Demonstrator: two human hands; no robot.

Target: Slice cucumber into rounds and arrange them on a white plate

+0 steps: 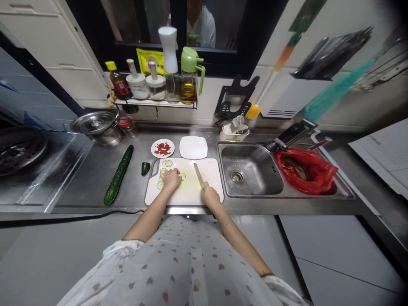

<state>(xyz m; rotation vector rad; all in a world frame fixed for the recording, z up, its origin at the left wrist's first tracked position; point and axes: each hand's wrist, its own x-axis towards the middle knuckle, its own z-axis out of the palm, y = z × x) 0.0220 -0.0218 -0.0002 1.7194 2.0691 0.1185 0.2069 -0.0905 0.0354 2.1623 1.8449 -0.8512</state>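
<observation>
A white cutting board (191,197) with a grey handle lies on the steel counter, several thin cucumber slices (160,185) on its left half. My left hand (172,180) rests palm down among these slices, its fingers bent and spread apart, touching some of them. Whether a slice is under the palm is hidden. In my right hand (210,196) is a kitchen knife (198,174), gripped by the handle, its blade pointing away from me over the board. Left of the board lie a short cucumber end (145,168) and a whole cucumber (119,175).
Behind the board sit a plate of chopped red pieces (162,148) and a white plate (193,147). A sink (251,170) adjoins on the right, with a red plastic bag (306,172) beyond. A lidded steel pot (98,127) stands back left, below a bottle rack (156,102).
</observation>
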